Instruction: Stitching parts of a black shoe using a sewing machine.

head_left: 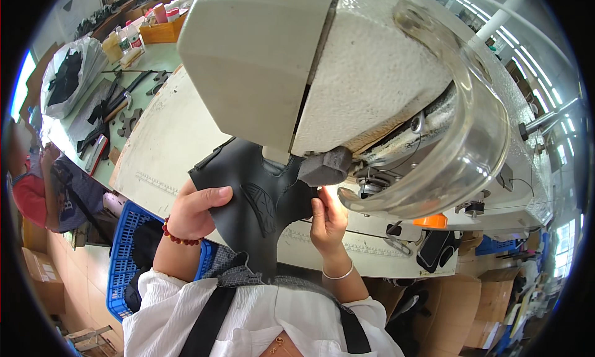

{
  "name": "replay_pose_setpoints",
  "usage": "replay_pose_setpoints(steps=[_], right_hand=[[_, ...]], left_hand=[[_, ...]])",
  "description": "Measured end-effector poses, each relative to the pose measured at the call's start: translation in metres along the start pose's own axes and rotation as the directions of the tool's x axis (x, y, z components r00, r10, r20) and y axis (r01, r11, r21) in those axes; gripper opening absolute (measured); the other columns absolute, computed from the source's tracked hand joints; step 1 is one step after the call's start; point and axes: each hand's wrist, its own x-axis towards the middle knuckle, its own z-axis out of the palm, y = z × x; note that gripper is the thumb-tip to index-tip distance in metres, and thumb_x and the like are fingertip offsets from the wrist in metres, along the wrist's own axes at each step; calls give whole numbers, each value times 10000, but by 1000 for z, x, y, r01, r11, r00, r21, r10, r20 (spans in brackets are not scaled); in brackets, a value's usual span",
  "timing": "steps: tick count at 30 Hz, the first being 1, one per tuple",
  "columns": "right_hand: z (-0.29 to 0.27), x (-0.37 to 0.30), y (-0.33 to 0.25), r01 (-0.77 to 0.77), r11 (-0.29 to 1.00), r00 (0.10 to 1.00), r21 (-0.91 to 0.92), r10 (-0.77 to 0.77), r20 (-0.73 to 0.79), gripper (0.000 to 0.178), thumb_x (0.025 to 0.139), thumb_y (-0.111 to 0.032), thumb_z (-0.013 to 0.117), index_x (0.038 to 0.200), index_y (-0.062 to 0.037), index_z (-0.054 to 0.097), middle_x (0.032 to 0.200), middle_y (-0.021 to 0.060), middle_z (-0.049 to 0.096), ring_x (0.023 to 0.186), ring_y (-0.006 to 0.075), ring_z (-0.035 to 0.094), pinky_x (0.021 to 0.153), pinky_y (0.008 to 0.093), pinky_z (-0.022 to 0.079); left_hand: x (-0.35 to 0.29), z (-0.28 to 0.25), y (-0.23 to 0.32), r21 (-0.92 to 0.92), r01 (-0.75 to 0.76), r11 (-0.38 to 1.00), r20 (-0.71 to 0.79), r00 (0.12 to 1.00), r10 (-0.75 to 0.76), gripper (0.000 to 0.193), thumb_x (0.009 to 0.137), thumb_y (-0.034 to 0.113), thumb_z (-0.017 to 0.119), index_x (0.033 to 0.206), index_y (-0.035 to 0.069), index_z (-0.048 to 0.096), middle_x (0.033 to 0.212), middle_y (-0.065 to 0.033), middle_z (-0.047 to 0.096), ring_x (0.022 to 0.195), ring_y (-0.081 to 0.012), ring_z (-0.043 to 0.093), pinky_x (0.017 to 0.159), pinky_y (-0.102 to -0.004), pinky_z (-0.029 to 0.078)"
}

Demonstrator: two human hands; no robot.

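A black leather piece (248,211), stitched together and marked with a raised leaf-like pattern, spreads under the head of a large off-white sewing machine (260,53). My left hand (195,211) grips its left edge, thumb on top and fingers underneath. On the other side, my right hand (328,224) pinches the right edge between thumb and fingers, close to the machine's grey padded part (325,166). That part and the machine head hide the stitching point. To the right curves a clear plastic guard (489,134).
A blue basket (118,264) with dark pieces stands at my left. Tools and a plastic bag (74,78) lie on a green table (162,54). Another person (46,189) sits at far left. An orange part (431,220) and a black object (437,250) are at right, with cardboard boxes (455,304) below.
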Motion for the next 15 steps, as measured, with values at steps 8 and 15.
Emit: replay_pose_setpoints(steps=[8, 15], right_hand=[[-5, -5, 0, -131, 991, 991, 25, 131, 27, 292, 900, 12, 591, 1179, 95, 580, 846, 84, 665, 685, 73, 541, 623, 198, 446], [-4, -7, 2, -67, 997, 996, -39, 69, 61, 284, 904, 6, 586, 1173, 94, 585, 969, 147, 683, 778, 131, 635, 685, 227, 505]], left_hand=[[0, 4, 0, 43, -13, 999, -22, 1000, 14, 447, 813, 31, 610, 1242, -44, 509, 1150, -125, 608, 1047, -229, 596, 887, -349, 474], [4, 7, 7, 100, -40, 994, 9, 999, 40, 437, 816, 53, 622, 1229, -45, 520, 1128, -119, 617, 1031, -224, 601, 875, -336, 478]])
